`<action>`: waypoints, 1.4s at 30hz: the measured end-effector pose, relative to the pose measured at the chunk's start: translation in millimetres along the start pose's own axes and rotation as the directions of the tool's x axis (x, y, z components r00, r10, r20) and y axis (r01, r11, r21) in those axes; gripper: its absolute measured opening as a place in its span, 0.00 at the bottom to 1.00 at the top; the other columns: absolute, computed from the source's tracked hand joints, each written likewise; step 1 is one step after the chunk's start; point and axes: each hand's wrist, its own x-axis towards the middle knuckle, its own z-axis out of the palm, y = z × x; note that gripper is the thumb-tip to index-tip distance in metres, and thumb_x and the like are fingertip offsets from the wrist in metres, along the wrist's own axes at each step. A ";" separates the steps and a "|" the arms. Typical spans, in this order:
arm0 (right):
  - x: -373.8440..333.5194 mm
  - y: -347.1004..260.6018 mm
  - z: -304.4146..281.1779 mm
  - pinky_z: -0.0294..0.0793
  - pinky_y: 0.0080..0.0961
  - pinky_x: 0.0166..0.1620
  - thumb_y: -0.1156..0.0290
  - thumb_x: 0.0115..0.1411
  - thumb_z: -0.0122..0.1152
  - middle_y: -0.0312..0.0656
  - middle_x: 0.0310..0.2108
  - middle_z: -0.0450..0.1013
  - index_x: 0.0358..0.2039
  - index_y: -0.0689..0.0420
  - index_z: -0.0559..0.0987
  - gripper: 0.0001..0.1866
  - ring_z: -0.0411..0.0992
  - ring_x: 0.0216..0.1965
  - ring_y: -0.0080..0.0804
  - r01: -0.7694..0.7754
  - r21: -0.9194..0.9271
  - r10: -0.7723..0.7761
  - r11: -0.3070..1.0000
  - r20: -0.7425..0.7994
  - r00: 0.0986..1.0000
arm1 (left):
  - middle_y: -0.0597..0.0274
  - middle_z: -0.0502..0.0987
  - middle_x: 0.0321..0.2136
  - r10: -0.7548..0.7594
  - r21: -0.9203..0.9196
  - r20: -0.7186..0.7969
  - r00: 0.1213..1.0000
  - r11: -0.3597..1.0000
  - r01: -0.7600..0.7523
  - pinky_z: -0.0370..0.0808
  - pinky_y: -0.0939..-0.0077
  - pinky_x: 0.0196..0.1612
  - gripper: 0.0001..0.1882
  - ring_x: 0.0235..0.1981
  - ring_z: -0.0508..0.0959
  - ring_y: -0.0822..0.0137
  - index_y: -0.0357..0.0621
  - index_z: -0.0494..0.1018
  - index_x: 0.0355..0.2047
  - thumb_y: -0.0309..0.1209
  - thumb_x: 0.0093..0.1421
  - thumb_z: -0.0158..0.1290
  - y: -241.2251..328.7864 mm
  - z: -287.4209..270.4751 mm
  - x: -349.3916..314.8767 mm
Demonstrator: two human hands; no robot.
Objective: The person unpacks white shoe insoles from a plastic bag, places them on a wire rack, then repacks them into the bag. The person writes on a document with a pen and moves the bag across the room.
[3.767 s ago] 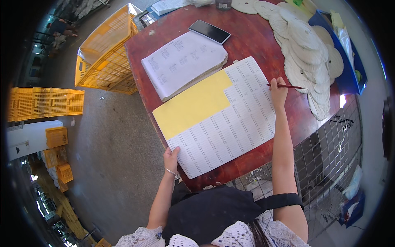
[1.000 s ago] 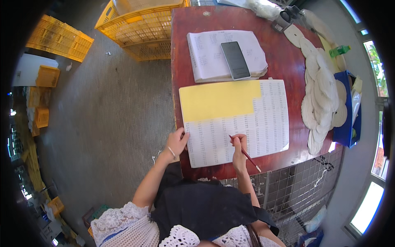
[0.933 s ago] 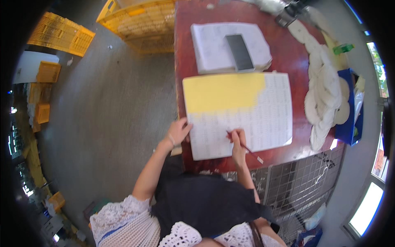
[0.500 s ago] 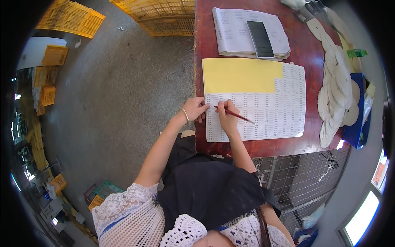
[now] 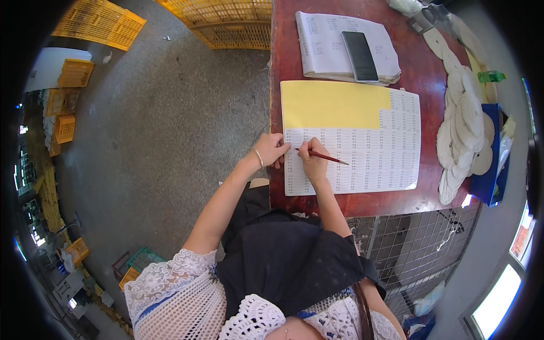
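A dark red pen [image 5: 328,156] is gripped in my right hand [image 5: 313,161], its tip low over the left columns of a printed sheet [image 5: 362,164]. A yellow sheet or block [image 5: 328,105] covers the upper part of that page; I cannot tell whether it is loose or printed. My left hand [image 5: 270,151], with a bracelet at the wrist, rests at the sheet's left edge. Its thumb reaches onto the paper while the other fingers curl at the table's side, partly hidden.
On the red table [image 5: 433,113], a black phone [image 5: 360,56] lies on a stack of papers [image 5: 317,42]. Pale round discs [image 5: 462,124] pile along the right, beside a blue bin [image 5: 492,170]. Yellow crates [image 5: 226,25] stand on the floor at the far left.
The pen's rear end has swung slightly upward in my right hand. My left hand stays by the sheet's edge, and the whole view has shifted a little.
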 end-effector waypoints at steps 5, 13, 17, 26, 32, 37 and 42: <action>0.9 -3.7 0.5 0.64 0.33 0.21 0.71 0.55 0.58 0.46 0.12 0.65 0.16 0.60 0.66 0.14 0.65 0.14 0.37 -0.041 0.135 0.044 0.990 -0.020 0.999 | 0.55 0.75 0.16 0.013 -0.008 0.007 1.000 1.000 -0.013 0.71 0.78 0.14 0.12 0.13 0.77 0.67 0.31 0.70 0.30 0.32 0.61 0.49 0.1 -0.2 0.3; 1.7 2.9 1.1 0.63 0.32 0.20 0.73 0.54 0.58 0.45 0.12 0.64 0.16 0.61 0.65 0.15 0.63 0.13 0.38 0.003 0.131 0.004 0.991 -0.057 0.998 | 0.55 0.75 0.15 -0.004 -0.013 0.019 1.000 1.000 0.005 0.70 0.78 0.13 0.12 0.12 0.76 0.68 0.32 0.69 0.30 0.32 0.61 0.49 2.5 -0.5 1.2; 1.3 1.9 4.1 0.63 0.33 0.20 0.73 0.54 0.58 0.45 0.11 0.63 0.15 0.61 0.64 0.15 0.62 0.13 0.39 0.041 0.074 -0.034 0.996 -0.099 0.995 | 0.55 0.75 0.15 -0.013 -0.010 0.009 1.000 1.000 0.013 0.70 0.78 0.12 0.12 0.12 0.76 0.68 0.32 0.68 0.29 0.32 0.61 0.49 1.0 -0.1 1.7; 7.8 -3.1 -29.9 0.64 0.24 0.22 0.72 0.60 0.52 0.39 0.12 0.68 0.16 0.59 0.65 0.16 0.64 0.15 0.23 -0.016 0.235 0.062 0.972 -0.189 0.980 | 0.55 0.75 0.15 0.008 -0.001 -0.013 1.000 1.000 -0.008 0.70 0.78 0.12 0.12 0.12 0.75 0.68 0.32 0.68 0.29 0.32 0.61 0.50 -4.6 2.3 2.6; 13.4 6.5 -45.8 0.66 0.19 0.23 0.71 0.60 0.54 0.36 0.13 0.70 0.17 0.59 0.66 0.15 0.67 0.18 0.18 -0.104 0.214 0.115 0.971 -0.037 0.993 | 0.55 0.76 0.16 -0.025 0.022 -0.003 1.000 0.999 0.025 0.71 0.77 0.14 0.12 0.12 0.76 0.69 0.31 0.69 0.29 0.31 0.62 0.48 -1.0 0.9 1.2; 13.7 13.8 -35.2 0.64 0.25 0.21 0.71 0.56 0.57 0.38 0.12 0.68 0.14 0.58 0.66 0.16 0.66 0.15 0.26 0.020 0.023 -0.018 1.000 -0.074 0.997 | 0.55 0.75 0.16 -0.018 0.002 -0.002 1.000 1.000 0.018 0.71 0.78 0.13 0.12 0.11 0.75 0.69 0.32 0.69 0.28 0.32 0.62 0.49 -0.9 1.3 1.2; 13.7 17.7 -32.8 0.62 0.29 0.20 0.70 0.53 0.58 0.40 0.11 0.66 0.13 0.58 0.66 0.16 0.64 0.14 0.32 -0.013 0.080 0.023 0.997 -0.117 0.993 | 0.55 0.75 0.15 -0.005 -0.003 -0.003 1.000 1.000 0.005 0.70 0.79 0.12 0.12 0.11 0.75 0.69 0.33 0.68 0.28 0.32 0.61 0.50 -1.6 1.4 2.7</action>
